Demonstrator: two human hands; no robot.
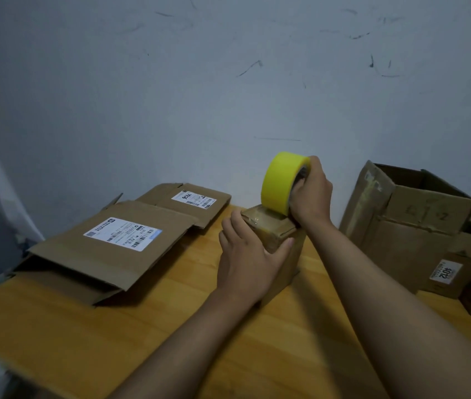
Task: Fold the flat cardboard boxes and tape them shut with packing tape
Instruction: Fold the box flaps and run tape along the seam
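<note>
The small box (274, 240) stands on the wooden table (171, 326), near the wall, with its top flaps folded down and a glossy strip of tape already across them. The yellow tape roll (283, 181) stands on edge on the far end of that top, touching it. The right hand (310, 194) grips the roll from the right side, fingers curled into its core. The left hand (246, 254) grasps the box from the near left, palm over the top corner and thumb hooked across the near right edge. The box is light and narrow, so a hard pull on the roll could probably tip or drag it if the left hand eases off. If the roll drifts sideways, the strip may well run off the seam and leave the flaps free to spring up. Slack tape could wrinkle or stick to itself, and the left thumb lies close enough to the tape path that it may get caught under the strip. How the tape will be cut is not visible; tearing it by hand could lift the end just laid. To the left lie two flat boxes (107, 243) with shipping labels, still unfolded, and to the right stands an open large box (410, 217) beside other cartons, near enough for a wide right elbow to knock.
</note>
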